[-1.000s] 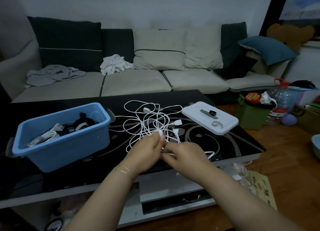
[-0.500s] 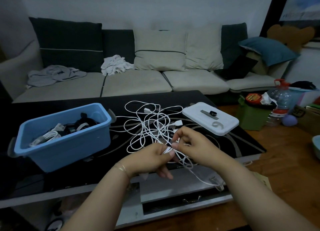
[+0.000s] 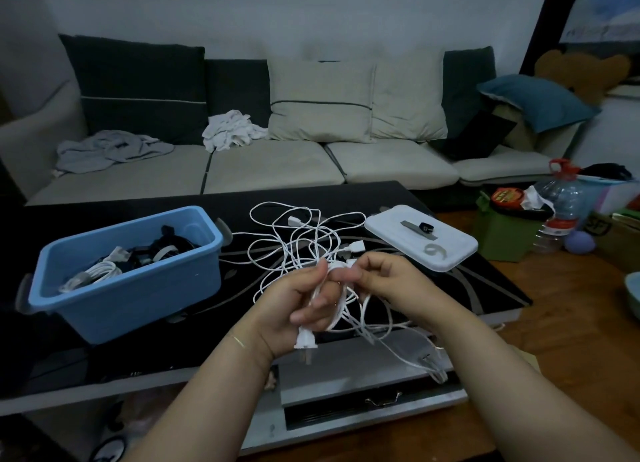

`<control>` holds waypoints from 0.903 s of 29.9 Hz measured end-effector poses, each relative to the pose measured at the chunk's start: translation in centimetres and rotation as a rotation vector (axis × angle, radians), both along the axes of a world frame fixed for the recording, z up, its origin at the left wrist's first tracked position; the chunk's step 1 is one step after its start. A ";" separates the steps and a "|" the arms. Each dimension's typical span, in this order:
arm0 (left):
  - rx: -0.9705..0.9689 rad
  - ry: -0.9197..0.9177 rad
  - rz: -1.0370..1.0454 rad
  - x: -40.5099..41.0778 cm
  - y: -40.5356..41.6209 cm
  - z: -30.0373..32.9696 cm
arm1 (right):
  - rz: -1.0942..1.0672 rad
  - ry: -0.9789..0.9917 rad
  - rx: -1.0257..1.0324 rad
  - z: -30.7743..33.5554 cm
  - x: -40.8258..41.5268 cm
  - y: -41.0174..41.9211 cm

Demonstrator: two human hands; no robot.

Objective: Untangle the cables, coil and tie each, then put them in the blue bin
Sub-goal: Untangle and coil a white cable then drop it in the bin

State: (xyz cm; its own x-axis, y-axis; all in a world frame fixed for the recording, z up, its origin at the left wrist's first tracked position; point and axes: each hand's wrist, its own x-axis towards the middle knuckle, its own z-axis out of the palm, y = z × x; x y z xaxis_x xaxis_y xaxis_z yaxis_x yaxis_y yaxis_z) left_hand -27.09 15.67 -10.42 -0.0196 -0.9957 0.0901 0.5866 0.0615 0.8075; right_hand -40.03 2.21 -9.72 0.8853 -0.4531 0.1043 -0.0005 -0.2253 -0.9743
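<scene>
Left hand [image 3: 301,309] grips a looped white cable [image 3: 341,309], right hand [image 3: 391,281] pinches it, tangle [image 3: 304,240] beside the blue bin [image 3: 138,288].

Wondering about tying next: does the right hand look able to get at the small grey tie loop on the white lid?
Probably yes: the grey tie loop lies uncovered on the white plastic lid, just beyond the right hand, though that hand now pinches the white cable.

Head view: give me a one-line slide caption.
Both hands, left and right, grip a tangled white cable over a black table, blue bin alongside.
</scene>
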 end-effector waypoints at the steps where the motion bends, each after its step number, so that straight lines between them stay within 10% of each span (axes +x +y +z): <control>1: 0.002 0.058 0.002 -0.1 0.1 0.1 | 0.027 0.001 0.021 0.0 0.1 0.0; 5: 0.059 0.280 0.126 -0.5 0.1 0.7 | 0.070 0.049 -0.034 0.0 0.2 0.6; 11: 0.098 0.351 0.347 -0.1 -0.1 1.1 | -0.196 0.256 -0.860 -0.9 0.4 1.3; 16: 0.022 0.466 0.510 1.5 0.0 1.1 | -0.088 0.464 -0.802 -1.8 0.1 1.2; 22: 0.056 0.605 0.890 4.3 0.7 0.1 | -0.202 0.264 -0.689 -1.2 -0.5 0.9; 27: 0.134 0.630 1.101 5.8 1.3 -0.6 | -0.555 -0.142 -0.066 -0.5 -0.3 0.4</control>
